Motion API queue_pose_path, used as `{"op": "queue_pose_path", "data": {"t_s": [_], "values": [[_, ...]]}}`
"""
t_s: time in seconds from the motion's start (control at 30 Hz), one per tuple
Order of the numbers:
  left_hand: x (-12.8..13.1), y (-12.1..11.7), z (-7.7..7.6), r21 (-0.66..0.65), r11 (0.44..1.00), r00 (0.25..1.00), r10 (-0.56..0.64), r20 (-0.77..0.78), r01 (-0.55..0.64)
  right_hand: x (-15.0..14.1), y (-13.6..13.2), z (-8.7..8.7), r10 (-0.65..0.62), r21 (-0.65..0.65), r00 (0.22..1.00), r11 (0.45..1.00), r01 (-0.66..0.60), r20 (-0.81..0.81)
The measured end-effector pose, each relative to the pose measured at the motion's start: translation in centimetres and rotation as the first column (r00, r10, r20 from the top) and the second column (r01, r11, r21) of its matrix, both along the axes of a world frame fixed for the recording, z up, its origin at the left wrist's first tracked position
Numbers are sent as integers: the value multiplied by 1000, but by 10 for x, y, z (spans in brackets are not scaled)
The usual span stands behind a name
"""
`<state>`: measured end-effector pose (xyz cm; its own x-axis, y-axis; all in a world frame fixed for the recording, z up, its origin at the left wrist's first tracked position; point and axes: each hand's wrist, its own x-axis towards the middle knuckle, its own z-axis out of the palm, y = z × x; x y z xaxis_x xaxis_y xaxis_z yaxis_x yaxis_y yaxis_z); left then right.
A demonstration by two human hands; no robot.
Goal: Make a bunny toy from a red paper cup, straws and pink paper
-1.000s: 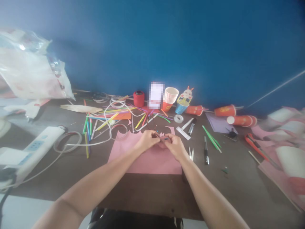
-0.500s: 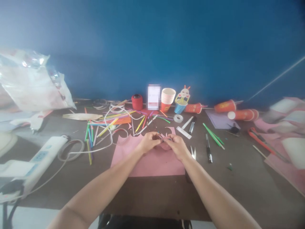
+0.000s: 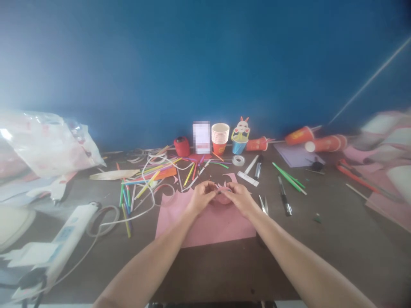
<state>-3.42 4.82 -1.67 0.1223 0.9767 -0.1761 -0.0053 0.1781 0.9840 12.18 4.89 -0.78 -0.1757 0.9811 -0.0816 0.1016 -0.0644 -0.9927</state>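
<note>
Both my hands work above a pink paper sheet (image 3: 205, 229) with a scalloped, cut far edge. My left hand (image 3: 203, 196) is closed, thumb and fingers pinching one end of a small curved piece of pink paper (image 3: 222, 198). The other end is pinched by my right hand (image 3: 240, 197), also closed. The fingertips nearly meet, and they hide part of the piece. Just right of my right hand lie open scissors (image 3: 263, 204), their handles hidden under my forearm.
Coloured straws (image 3: 149, 184) and a white cable (image 3: 150, 199) spread leftward, near a power strip (image 3: 69, 239). Behind stand stacked paper cups (image 3: 220, 139) and a blue cup with a rabbit figure (image 3: 239, 143). Tape (image 3: 238, 161), a pen (image 3: 284, 196) and green straws (image 3: 289, 177) lie right.
The camera view has tilted and shifted slightly. Both hands keep hold of the small pink piece, and its curved band now shows more plainly between the fingertips.
</note>
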Motion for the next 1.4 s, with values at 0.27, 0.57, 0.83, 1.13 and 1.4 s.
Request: {"op": "queue_pose_path", "data": {"t_s": [0.27, 0.57, 0.83, 1.13, 1.4], "values": [[2, 0, -3, 75, 997, 997, -19, -80, 25, 0, 4, -10, 29, 47, 998, 998, -32, 51], [0, 0, -6, 34, 997, 984, -66, -162, 73, 3, 5, -3, -23, -91, 985, 996, 7, -173], [1, 2, -5, 24, 1000, 988, 24, -155, -21, 9, 13, -14, -72, -66, 996, 996, 68, -56], [0, 1, -9, 16, 997, 982, -70, -177, 74, 10, 16, -11, -105, -163, 985, 983, 83, -134], [-1, 1, -11, -7, 998, 982, -65, -180, 65, 11, 13, -5, -7, -103, 996, 995, -2, -84]]}}
